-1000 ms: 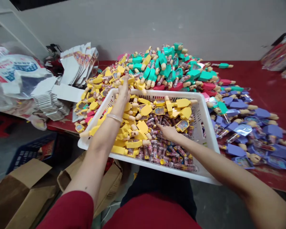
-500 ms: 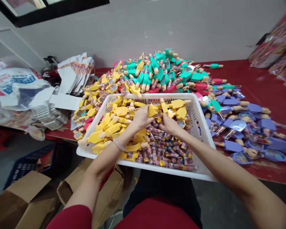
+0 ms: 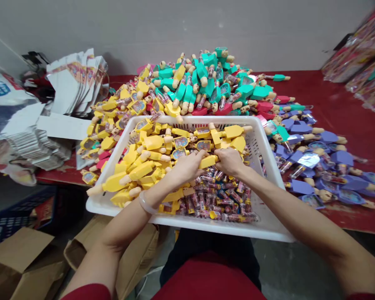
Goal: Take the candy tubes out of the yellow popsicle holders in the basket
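My left hand [image 3: 191,167] is closed around one end of a yellow plastic toy piece [image 3: 208,162], which lies level above the white basket [image 3: 270,208]. At the other end of that piece, the fingers of my right hand [image 3: 230,161] are closed; whether they also hold a small tube is hidden. Yellow toy pieces [image 3: 143,170] with beige knob ends fill the basket's left and back. Small clear tubes [image 3: 211,200] with colourful contents, some with yellow caps, lie loose below my hands.
Behind the basket are heaped green toy pieces [image 3: 208,85]; purple ones [image 3: 343,157] spread to the right on the red table [image 3: 315,96]. White cards [image 3: 34,146] are stacked at left. Cardboard boxes [image 3: 21,258] and a blue crate [image 3: 21,212] stand on the floor.
My hands have come together, both now on the yellow toy piece, which was tilted up in my left hand and now lies level. The view has shifted slightly right.
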